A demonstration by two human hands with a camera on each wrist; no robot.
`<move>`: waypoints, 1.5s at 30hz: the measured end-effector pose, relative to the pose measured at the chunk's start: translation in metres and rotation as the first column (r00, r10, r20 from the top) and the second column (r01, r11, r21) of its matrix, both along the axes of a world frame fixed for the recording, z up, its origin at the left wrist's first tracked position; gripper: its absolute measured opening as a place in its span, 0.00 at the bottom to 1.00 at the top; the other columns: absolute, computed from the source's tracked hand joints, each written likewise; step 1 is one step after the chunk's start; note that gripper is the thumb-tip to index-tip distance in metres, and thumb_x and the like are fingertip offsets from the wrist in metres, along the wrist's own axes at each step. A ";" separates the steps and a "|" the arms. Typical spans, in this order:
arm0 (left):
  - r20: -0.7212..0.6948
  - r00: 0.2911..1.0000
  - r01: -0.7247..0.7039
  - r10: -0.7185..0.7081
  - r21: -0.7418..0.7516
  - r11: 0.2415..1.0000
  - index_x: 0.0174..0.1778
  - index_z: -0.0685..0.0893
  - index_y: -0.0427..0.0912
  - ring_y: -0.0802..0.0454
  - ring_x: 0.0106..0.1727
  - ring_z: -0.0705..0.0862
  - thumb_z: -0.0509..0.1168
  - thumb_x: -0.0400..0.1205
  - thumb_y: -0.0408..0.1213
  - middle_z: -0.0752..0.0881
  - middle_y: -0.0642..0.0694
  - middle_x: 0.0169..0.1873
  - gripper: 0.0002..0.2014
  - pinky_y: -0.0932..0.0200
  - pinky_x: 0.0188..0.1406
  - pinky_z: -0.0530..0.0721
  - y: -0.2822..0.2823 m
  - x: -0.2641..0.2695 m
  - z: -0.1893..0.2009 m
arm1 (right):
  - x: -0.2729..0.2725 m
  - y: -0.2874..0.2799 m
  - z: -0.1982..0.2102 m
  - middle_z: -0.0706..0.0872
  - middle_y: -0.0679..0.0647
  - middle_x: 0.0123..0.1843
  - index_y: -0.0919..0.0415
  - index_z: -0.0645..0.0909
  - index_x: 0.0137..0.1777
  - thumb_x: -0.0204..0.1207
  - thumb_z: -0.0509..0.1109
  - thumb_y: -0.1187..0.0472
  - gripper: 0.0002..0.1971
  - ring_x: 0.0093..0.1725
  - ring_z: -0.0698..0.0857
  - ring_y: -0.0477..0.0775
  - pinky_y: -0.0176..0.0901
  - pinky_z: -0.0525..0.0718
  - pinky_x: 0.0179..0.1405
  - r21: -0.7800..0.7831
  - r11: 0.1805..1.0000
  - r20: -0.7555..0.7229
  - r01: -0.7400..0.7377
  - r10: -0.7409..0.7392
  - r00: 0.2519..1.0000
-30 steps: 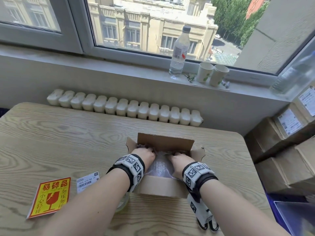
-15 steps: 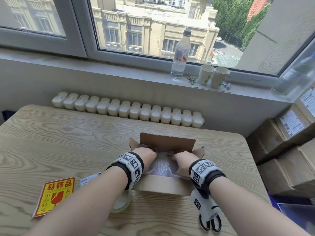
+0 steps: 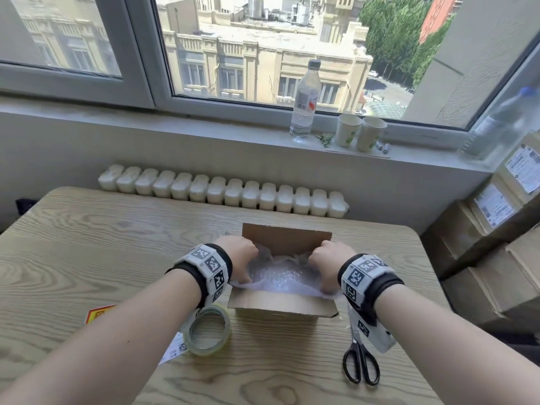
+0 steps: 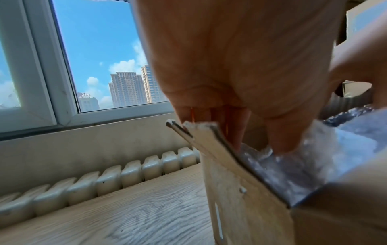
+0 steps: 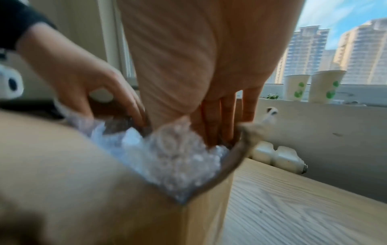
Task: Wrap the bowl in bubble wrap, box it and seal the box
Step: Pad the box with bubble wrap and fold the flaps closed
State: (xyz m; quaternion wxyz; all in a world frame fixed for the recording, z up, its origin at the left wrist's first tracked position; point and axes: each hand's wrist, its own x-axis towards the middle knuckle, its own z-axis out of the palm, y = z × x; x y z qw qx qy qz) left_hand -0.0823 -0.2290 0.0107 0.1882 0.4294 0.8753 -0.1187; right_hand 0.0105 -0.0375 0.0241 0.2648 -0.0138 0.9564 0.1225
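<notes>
An open cardboard box (image 3: 280,302) stands on the wooden table, its back flap upright. Inside lies the bowl bundled in bubble wrap (image 3: 280,274), the bowl itself hidden. My left hand (image 3: 241,260) is at the box's left side. In the left wrist view its fingers (image 4: 232,126) point straight down between the side flap (image 4: 213,137) and the bubble wrap (image 4: 314,165). My right hand (image 3: 328,263) mirrors it on the right. Its fingers (image 5: 217,119) reach straight down between the bubble wrap (image 5: 178,157) and the box wall.
A roll of clear tape (image 3: 209,331) lies left of the box and black scissors (image 3: 361,365) right of it. A red fragile sticker (image 3: 100,312) and a white label (image 3: 175,349) show beside my left forearm. Stacked cartons (image 3: 491,258) stand right of the table.
Both hands have spread from the top of the bundle to the box's left and right walls, fingers going down beside the wrap. My head has tilted, bringing the tape and scissors into view.
</notes>
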 end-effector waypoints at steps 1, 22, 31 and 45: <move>-0.011 1.000 0.007 -0.007 -0.004 1.000 0.53 0.83 0.44 0.46 0.53 0.84 0.66 0.74 0.50 0.84 0.47 0.50 0.17 0.51 0.51 0.85 0.000 0.001 -0.001 | 0.002 -0.001 -0.005 0.83 0.51 0.46 0.53 0.81 0.45 0.66 0.75 0.54 0.10 0.55 0.76 0.55 0.43 0.70 0.45 0.041 0.999 0.003 -0.032 0.032 0.999; -0.113 0.972 0.170 -0.208 -0.281 0.945 0.41 0.83 0.40 0.45 0.62 0.81 0.54 0.84 0.29 0.87 0.43 0.55 0.13 0.53 0.70 0.63 0.030 0.000 -0.041 | -0.016 -0.018 -0.041 0.84 0.53 0.66 0.56 0.82 0.66 0.84 0.60 0.61 0.15 0.67 0.81 0.57 0.45 0.76 0.58 0.187 0.953 0.171 -0.237 0.206 0.964; -0.101 0.970 0.189 -0.220 -0.254 0.948 0.56 0.86 0.41 0.47 0.60 0.82 0.57 0.83 0.28 0.88 0.45 0.56 0.14 0.54 0.66 0.66 0.034 -0.006 -0.054 | -0.022 -0.017 -0.055 0.85 0.54 0.64 0.57 0.83 0.63 0.84 0.57 0.65 0.15 0.65 0.83 0.57 0.45 0.76 0.53 0.225 0.933 0.197 -0.279 0.237 0.951; -0.079 0.997 0.002 0.000 0.025 1.000 0.57 0.83 0.42 0.43 0.59 0.83 0.63 0.79 0.33 0.85 0.44 0.57 0.11 0.51 0.54 0.82 0.020 0.000 -0.013 | -0.017 0.000 -0.015 0.86 0.57 0.60 0.54 0.85 0.60 0.74 0.67 0.62 0.15 0.59 0.85 0.61 0.46 0.83 0.52 -0.102 0.988 -0.048 0.119 -0.125 0.991</move>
